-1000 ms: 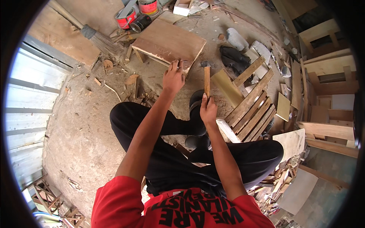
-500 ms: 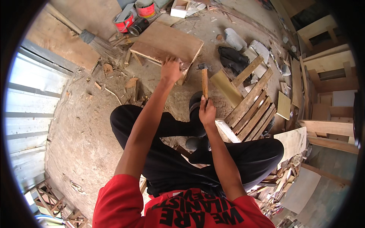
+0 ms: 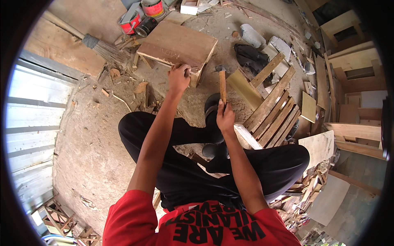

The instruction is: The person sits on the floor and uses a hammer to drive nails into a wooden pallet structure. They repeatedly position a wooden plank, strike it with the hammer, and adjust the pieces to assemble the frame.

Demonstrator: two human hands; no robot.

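My right hand (image 3: pixel 225 117) grips the lower part of a hammer's wooden handle. The hammer (image 3: pixel 222 86) points away from me, its dark metal head at the far end, just right of a low wooden box-like piece. That wooden piece (image 3: pixel 176 43) has a broad brown top and legs or side boards below. At its near edge is my left hand (image 3: pixel 179 78), fingers curled and closed by the front right corner. Whatever those fingers hold, if anything, is too small or hidden to make out.
Nailed wooden slats (image 3: pixel 273 119) lie to the right, beside a yellowish board (image 3: pixel 245 89) and a black cloth (image 3: pixel 251 57). Red paint cans (image 3: pixel 130 22) and a broom (image 3: pixel 102 47) stand at the far left. Wooden frames (image 3: pixel 355 131) line the right side.
My left hand has drawn back slightly from the wooden top, its fingers now curled at the edge. The hammer stays in my right hand, nearly in place.
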